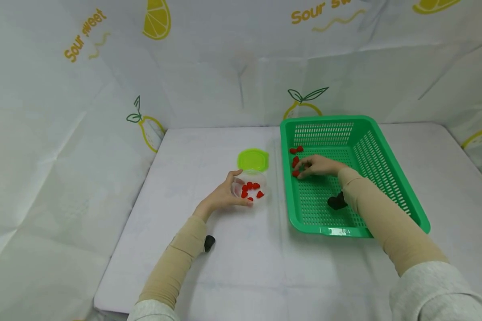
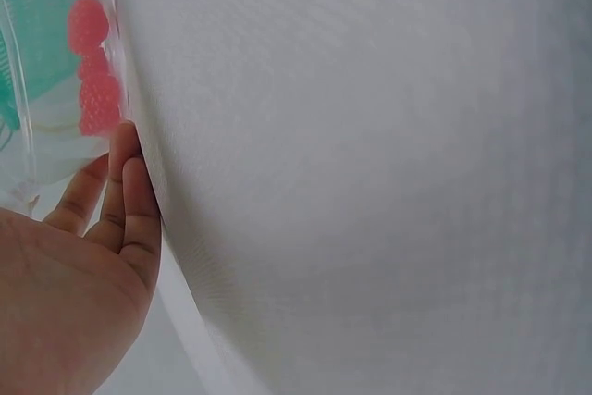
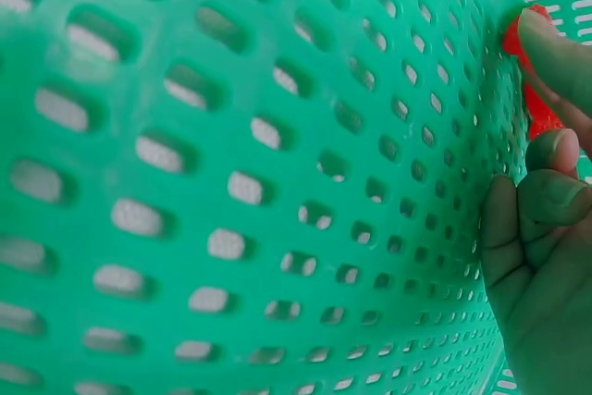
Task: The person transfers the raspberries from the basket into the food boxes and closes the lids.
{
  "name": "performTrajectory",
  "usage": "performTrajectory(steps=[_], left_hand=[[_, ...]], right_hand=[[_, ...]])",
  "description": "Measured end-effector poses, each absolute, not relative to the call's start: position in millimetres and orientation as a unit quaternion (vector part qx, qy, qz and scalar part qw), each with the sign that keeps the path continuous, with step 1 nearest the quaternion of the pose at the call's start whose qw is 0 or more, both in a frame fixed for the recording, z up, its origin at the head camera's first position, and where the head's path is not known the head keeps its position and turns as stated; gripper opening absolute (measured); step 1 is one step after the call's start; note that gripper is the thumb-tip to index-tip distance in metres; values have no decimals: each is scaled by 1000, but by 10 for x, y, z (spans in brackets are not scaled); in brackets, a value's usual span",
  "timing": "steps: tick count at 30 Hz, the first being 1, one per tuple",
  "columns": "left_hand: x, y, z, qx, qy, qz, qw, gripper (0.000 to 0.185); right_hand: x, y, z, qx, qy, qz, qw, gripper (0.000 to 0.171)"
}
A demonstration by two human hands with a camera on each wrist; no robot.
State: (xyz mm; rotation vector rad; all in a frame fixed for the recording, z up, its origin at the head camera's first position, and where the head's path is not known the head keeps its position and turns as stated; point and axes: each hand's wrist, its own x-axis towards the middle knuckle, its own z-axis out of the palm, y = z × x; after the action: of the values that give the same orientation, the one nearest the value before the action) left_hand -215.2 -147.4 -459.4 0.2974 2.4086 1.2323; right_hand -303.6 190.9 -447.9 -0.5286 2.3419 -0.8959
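My left hand (image 1: 225, 192) grips a clear plastic container (image 1: 263, 180) from its left side, thumb and fingers spread around its wall. Several red raspberries (image 1: 250, 185) lie inside; through the wall, raspberries (image 2: 99, 104) also show in the left wrist view. Inside the green basket (image 1: 287, 196), my right hand (image 1: 319, 165) pinches a raspberry (image 1: 295, 174) with thumb and finger near the left wall. Other raspberries (image 1: 296, 150) lie just beyond it. In the right wrist view, red raspberry parts (image 3: 540, 110) show beside the thumb, partly hidden by it.
A bright green lid (image 1: 253, 160) lies on the white table (image 1: 241, 267) just behind the container. The basket's raised, slotted walls surround the right hand. Black wrist cameras (image 1: 209, 243) sit at both wrists. A lemon-printed white sheet (image 1: 225, 80) hangs behind the table.
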Motion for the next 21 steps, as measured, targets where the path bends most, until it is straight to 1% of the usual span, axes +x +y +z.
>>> performTrajectory(steps=[10,21], left_hand=[[-2159,-1480,-4622,113,865,445,202,105],[-2173,-1483,-4642,116,864,447,198,105]], right_hand=[[-2996,1894,-4465,-181,888,-323,273,30],[-3013,1919,-4462,-166,888,-336,267,34]])
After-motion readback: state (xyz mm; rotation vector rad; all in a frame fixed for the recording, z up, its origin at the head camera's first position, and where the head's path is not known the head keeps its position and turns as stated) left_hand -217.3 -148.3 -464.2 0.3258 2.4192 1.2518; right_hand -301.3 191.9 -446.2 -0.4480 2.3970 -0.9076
